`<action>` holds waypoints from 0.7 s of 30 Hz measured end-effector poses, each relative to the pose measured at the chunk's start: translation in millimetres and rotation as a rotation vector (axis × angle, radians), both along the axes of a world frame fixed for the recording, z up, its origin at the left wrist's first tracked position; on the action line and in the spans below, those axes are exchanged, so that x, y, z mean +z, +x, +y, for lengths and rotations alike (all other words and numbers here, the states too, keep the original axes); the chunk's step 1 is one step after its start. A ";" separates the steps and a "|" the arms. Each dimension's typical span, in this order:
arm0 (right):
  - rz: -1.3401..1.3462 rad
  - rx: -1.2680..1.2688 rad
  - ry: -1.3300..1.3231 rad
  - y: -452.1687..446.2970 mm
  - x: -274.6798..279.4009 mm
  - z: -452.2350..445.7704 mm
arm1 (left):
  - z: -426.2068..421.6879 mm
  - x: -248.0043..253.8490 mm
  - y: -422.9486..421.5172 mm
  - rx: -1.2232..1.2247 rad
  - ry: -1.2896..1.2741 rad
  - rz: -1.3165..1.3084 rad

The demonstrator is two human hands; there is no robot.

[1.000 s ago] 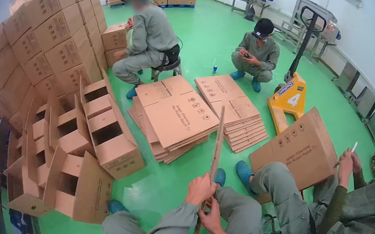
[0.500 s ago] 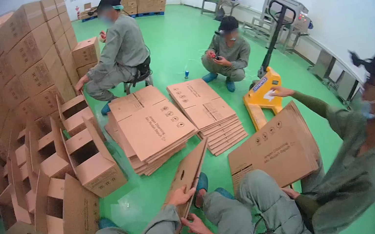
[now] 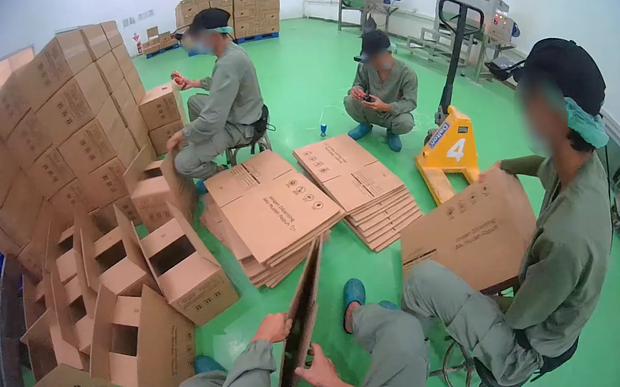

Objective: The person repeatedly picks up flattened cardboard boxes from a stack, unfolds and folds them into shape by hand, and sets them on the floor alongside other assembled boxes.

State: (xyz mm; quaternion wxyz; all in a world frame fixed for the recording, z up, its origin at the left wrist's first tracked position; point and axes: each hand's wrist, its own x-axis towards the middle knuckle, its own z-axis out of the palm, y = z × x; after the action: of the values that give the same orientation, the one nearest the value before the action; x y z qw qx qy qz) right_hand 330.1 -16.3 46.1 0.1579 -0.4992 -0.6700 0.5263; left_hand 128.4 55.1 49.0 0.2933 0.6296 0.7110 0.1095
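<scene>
Here, the left hand [image 3: 273,328] grips a tilted carton [image 3: 305,299] on one side; the right hand [image 3: 321,368] holds the other; it slants between the wearer's legs [image 3: 389,348], near stacked flat cartons [image 3: 275,207].

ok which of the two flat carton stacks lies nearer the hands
The left stack, its lower cartons splayed unevenly; the neater right stack lies farther away.

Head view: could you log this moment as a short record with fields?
Left hand: holding a flat carton, seen nearly edge-on
Right hand: on the same carton, lower down
Ahead: two stacks of flattened cartons
Left side: open boxes, stacked boxes behind
Right side: seated co-worker with another flat carton
Farther back: another seated person, crouching person, yellow pallet jack
</scene>
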 end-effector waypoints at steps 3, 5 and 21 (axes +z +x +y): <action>-0.074 -0.113 0.092 -11.9 4.3 -6.8 | -24.5 16.1 -25.1 0.053 0.084 0.029; -0.038 -0.119 0.008 -2.9 20.1 -2.4 | -47.6 24.8 -51.4 0.081 0.085 0.072; -0.215 0.278 0.570 -71.6 17.4 172.0 | -188.6 33.7 85.8 0.518 0.462 0.666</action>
State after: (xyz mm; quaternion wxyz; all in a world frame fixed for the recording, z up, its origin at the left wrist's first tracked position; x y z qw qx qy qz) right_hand 258.5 155.7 63.6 0.1464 -0.3914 -0.8648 0.2783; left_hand 214.2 -133.5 82.7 -0.1347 0.4814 0.8568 0.1264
